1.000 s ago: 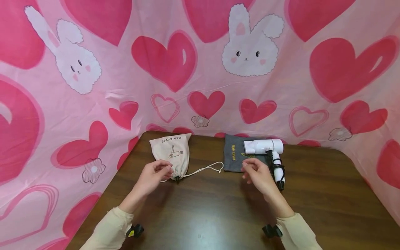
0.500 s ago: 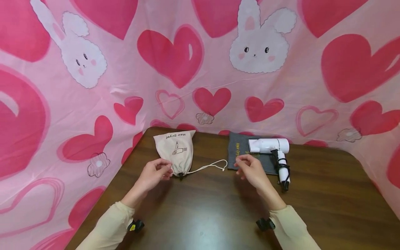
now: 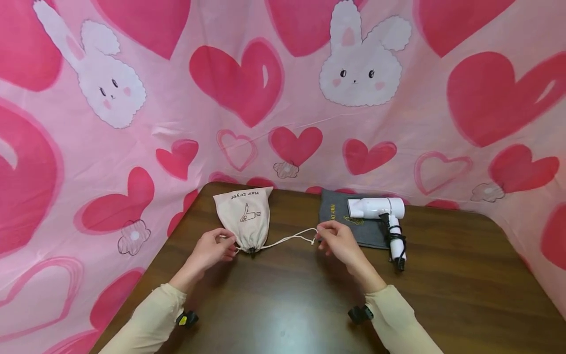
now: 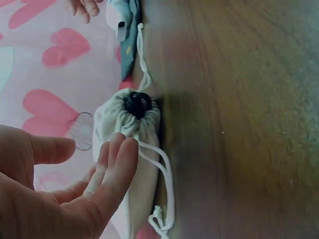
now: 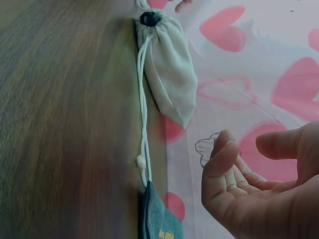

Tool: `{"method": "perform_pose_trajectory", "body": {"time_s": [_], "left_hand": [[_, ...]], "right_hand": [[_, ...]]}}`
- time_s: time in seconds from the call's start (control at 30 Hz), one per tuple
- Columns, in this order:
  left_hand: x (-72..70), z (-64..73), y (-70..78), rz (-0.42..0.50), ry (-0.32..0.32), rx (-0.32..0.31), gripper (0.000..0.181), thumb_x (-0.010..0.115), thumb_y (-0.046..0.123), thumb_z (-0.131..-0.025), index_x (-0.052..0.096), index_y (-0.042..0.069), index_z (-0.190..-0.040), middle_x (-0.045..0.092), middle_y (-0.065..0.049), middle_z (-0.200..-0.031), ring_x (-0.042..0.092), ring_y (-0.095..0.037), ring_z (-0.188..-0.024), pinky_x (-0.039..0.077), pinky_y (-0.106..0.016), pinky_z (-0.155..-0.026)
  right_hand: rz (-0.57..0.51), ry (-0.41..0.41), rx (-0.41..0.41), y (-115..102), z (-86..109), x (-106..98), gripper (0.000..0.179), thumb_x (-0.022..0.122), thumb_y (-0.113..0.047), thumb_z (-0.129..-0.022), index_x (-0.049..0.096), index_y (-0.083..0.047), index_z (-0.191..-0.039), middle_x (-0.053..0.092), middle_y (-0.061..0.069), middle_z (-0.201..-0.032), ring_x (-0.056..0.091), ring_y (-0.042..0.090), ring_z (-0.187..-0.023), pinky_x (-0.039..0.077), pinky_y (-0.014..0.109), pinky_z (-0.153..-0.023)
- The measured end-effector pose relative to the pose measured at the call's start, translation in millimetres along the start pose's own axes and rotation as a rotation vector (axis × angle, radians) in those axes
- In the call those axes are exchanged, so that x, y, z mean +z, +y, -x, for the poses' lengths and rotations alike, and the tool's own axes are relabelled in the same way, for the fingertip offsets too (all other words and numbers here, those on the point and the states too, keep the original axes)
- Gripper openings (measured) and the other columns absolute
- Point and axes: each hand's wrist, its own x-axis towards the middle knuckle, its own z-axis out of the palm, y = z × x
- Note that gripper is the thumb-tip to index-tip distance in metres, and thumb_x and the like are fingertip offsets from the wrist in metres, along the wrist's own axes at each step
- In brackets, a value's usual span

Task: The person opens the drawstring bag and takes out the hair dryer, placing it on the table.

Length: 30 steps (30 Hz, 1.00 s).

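A cream drawstring bag (image 3: 244, 216) printed "Hair Dryer" lies on the table, its gathered mouth toward me with a black cord stop (image 4: 136, 104). Beside that mouth hovers my left hand (image 3: 214, 249), thumb and fingers apart and holding nothing in the left wrist view. One white cord (image 3: 287, 239) runs right from the bag, its knot near my right hand (image 3: 338, 244). The right wrist view shows that hand (image 5: 259, 184) loosely bent, with a gap between thumb and fingers and nothing in it. Another cord (image 4: 168, 184) loops out on the bag's left side.
Right of my right hand, a white hair dryer (image 3: 376, 208) lies partly on a flat dark grey pouch (image 3: 371, 236), its black cable (image 3: 396, 237) wound round the handle. A pink heart-and-rabbit cloth (image 3: 300, 108) hangs behind the brown table (image 3: 283, 295).
My right hand has moved left, from beside the hair dryer to the knotted cord end. My left hand has shifted slightly left by the bag's mouth. Bag, pouch and dryer stay put.
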Motion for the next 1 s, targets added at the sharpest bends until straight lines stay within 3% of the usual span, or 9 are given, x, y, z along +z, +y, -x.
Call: {"method": "perform_pose_trajectory", "body": {"time_s": [0.17, 0.3, 0.43, 0.6, 0.83, 1.0], "left_hand": [[-1.4, -4.0, -2.9, 0.059, 0.023, -0.073, 0.032, 0.062, 0.016, -0.107, 0.054, -0.005, -0.130, 0.069, -0.026, -0.093, 0.071, -0.026, -0.063, 0.062, -0.041, -0.060], [-0.3, -3.8, -5.7, 0.027, -0.007, -0.148, 0.035, 0.062, 0.023, -0.108, 0.049, -0.001, -0.130, 0.071, -0.021, -0.091, 0.067, -0.022, -0.054, 0.059, -0.034, -0.051], [1.9, -4.9, -8.0, 0.006, -0.050, -0.154, 0.038, 0.061, 0.027, -0.108, 0.045, 0.000, -0.129, 0.072, -0.019, -0.090, 0.065, -0.020, -0.052, 0.054, -0.029, -0.046], [5.3, -7.3, -10.5, 0.045, -0.068, -0.155, 0.039, 0.060, 0.029, -0.109, 0.043, 0.000, -0.128, 0.073, -0.017, -0.089, 0.066, -0.020, -0.052, 0.053, -0.029, -0.046], [7.6, -8.8, -16.4, 0.124, -0.076, -0.173, 0.035, 0.059, 0.026, -0.109, 0.046, -0.002, -0.123, 0.071, -0.016, -0.087, 0.068, -0.018, -0.056, 0.053, -0.027, -0.046], [8.5, -11.2, -14.2, 0.196, -0.101, -0.221, 0.034, 0.057, 0.024, -0.109, 0.045, -0.005, -0.123, 0.070, -0.012, -0.084, 0.068, -0.016, -0.058, 0.053, -0.024, -0.049]], "right_hand": [[-0.013, -0.029, -0.013, 0.0, -5.0, 6.5, 0.032, 0.062, -0.018, -0.107, 0.063, 0.008, -0.125, 0.072, 0.020, -0.099, 0.066, 0.020, -0.069, 0.052, 0.029, -0.060], [-0.039, -0.043, 0.006, 4.5, -5.8, 9.6, 0.032, 0.061, -0.015, -0.107, 0.062, 0.010, -0.126, 0.072, 0.022, -0.100, 0.066, 0.019, -0.068, 0.051, 0.028, -0.059], [-0.080, -0.048, 0.022, 6.5, -4.5, 12.4, 0.032, 0.060, -0.014, -0.107, 0.061, 0.012, -0.126, 0.072, 0.022, -0.099, 0.064, 0.016, -0.065, 0.049, 0.026, -0.057], [-0.114, -0.056, 0.038, 7.8, -4.5, 16.5, 0.032, 0.060, -0.013, -0.107, 0.059, 0.012, -0.127, 0.072, 0.020, -0.097, 0.063, 0.013, -0.064, 0.049, 0.025, -0.056], [-0.133, -0.076, 0.049, 10.4, -4.4, 23.0, 0.030, 0.060, -0.013, -0.107, 0.063, 0.011, -0.126, 0.071, 0.020, -0.096, 0.062, 0.014, -0.063, 0.049, 0.025, -0.055], [-0.130, -0.099, 0.061, 12.0, -4.5, 26.1, 0.033, 0.060, -0.016, -0.108, 0.062, 0.011, -0.127, 0.071, 0.023, -0.100, 0.062, 0.015, -0.065, 0.050, 0.025, -0.056]]}}
